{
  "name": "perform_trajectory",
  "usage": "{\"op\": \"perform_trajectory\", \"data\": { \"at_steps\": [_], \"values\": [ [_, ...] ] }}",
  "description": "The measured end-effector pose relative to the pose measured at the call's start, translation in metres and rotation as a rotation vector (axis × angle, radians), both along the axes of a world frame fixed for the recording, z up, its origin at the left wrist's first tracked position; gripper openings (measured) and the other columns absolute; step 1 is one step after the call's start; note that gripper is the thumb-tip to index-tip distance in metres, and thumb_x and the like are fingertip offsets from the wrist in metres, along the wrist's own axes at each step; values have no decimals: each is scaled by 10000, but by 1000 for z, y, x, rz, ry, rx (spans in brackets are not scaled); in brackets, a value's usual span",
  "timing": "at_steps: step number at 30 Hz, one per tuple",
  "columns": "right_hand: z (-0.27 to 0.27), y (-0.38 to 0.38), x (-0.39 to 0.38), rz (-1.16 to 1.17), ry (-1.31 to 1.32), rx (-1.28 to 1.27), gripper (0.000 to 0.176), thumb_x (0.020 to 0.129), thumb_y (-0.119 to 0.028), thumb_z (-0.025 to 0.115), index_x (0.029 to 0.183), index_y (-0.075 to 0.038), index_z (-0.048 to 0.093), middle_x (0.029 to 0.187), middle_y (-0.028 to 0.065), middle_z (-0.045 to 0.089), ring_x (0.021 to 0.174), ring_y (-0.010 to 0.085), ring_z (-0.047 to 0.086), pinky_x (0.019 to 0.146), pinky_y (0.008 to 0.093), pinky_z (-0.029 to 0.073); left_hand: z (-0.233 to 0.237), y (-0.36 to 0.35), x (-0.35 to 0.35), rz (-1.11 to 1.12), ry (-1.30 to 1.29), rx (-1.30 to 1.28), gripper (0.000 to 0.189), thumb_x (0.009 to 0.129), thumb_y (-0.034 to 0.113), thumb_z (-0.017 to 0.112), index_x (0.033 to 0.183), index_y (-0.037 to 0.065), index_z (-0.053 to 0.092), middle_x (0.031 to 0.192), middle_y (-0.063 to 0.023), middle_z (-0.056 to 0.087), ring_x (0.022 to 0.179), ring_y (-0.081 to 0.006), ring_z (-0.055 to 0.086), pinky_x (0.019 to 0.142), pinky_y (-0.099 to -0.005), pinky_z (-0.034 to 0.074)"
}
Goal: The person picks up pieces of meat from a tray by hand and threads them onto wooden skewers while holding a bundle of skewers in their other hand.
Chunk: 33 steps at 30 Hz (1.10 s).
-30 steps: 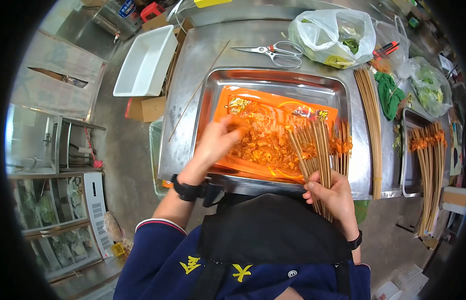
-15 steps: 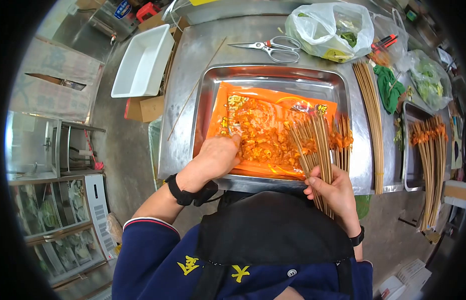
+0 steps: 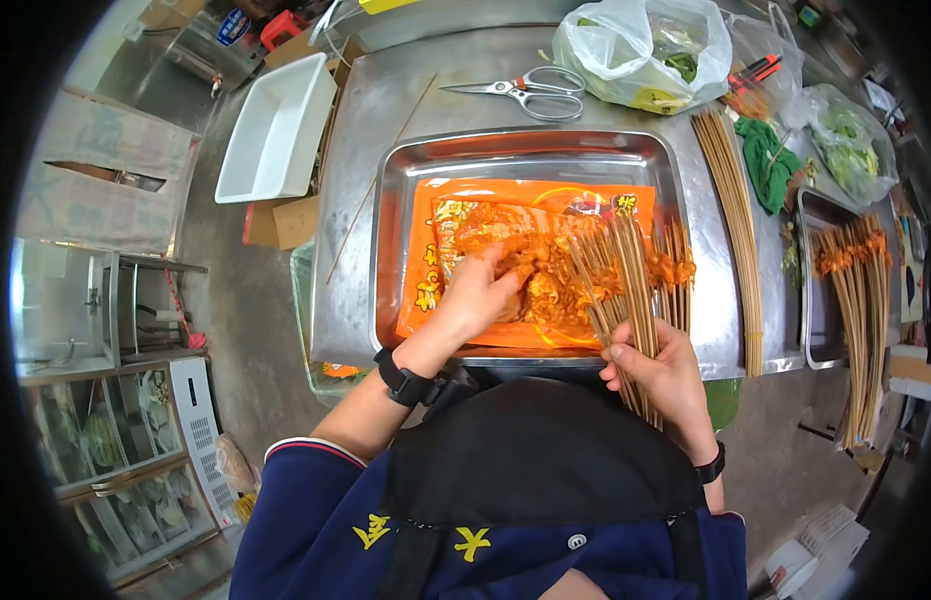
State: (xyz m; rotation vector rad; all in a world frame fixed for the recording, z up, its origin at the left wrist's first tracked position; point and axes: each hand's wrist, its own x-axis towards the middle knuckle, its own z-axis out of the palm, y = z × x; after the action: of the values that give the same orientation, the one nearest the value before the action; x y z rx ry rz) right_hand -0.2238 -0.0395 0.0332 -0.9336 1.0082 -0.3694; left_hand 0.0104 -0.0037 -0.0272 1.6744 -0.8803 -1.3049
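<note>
An orange printed bag lies flat in a steel tray, with red, sauced meat pieces on top. My left hand reaches into the meat, fingers spread, fingertips partly hidden among the pieces. Wrapped round a bundle of wooden skewers, my right hand is closed at the tray's front right. The skewers' upper ends reach over the bag and carry sauced meat. More loaded skewers rest at the tray's right side, just behind the held bundle.
Scissors and a lone skewer lie behind and left of the tray. Bare skewers, a green cloth and a second tray with loaded skewers are right. Plastic bags stand behind; a white bin is left.
My left hand has moved right and away from me, from the bag's front left into the meat, and its fingers have spread. My right hand still holds the skewer bundle. The view has shifted slightly.
</note>
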Motion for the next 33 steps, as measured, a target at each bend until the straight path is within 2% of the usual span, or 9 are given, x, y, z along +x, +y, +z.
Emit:
{"op": "perform_trajectory", "data": {
  "at_steps": [2,13,16,18,19,20,22,26,33],
  "values": [
    [-2,1,-1,-6,-7,2,97,824,-42,546,903,7,519,761,83,586,625,123,596,552,227,504,3,5,-2,-71,-796,-364,267,729,71,567,984,-8,542,870,-200,580,830,-305,566,738,-380,463],
    [-3,1,-1,1,-37,13,96,817,-29,553,896,11,517,753,45,564,619,113,591,545,219,497,22,2,-26,-495,-1009,-317,191,684,47,550,870,18,584,701,-155,536,716,-326,538,622,-411,445],
    [-1,1,0,-3,-38,22,103,812,-20,554,904,13,518,753,47,566,619,112,590,542,220,496,21,2,-27,-546,-999,-275,325,685,65,585,1008,34,571,789,-170,588,738,-351,539,638,-422,449],
    [-3,2,-2,-3,-17,0,104,808,-13,554,901,9,513,756,71,573,615,126,591,537,233,498,16,3,-24,-304,-757,-313,115,720,58,528,808,12,585,748,-163,577,689,-330,556,637,-373,460],
    [-4,1,0,9,-1,-18,106,805,-6,554,899,5,508,758,95,580,612,139,593,532,245,500,31,-3,-16,-353,-552,104,180,780,53,499,922,-7,591,819,-134,619,722,-255,591,646,-309,471],
    [-4,1,3,14,-7,-20,106,805,-6,554,899,5,508,758,95,580,612,139,593,532,245,500,31,-4,-13,-348,-558,106,180,780,53,499,922,-7,591,819,-134,619,722,-255,591,646,-309,471],
    [-1,2,2,13,-15,-15,136,804,-4,555,932,13,515,765,98,583,617,140,594,536,245,501,27,-2,-15,66,208,-182,231,833,61,477,1030,-23,563,874,-79,631,780,-160,595,682,-253,469],
    [1,2,5,35,-29,-20,190,802,-9,562,984,24,517,772,96,590,620,136,596,538,241,503,46,-2,-12,105,632,-142,243,841,60,494,1068,-13,537,998,-62,593,893,-117,566,782,-235,448],
    [2,2,2,51,-5,-6,240,794,-12,578,1023,35,523,780,96,608,625,130,605,541,231,509,37,-6,-15,144,651,-170,212,874,153,498,1011,2,556,920,-45,603,819,-111,574,729,-248,471]
  ]
}}
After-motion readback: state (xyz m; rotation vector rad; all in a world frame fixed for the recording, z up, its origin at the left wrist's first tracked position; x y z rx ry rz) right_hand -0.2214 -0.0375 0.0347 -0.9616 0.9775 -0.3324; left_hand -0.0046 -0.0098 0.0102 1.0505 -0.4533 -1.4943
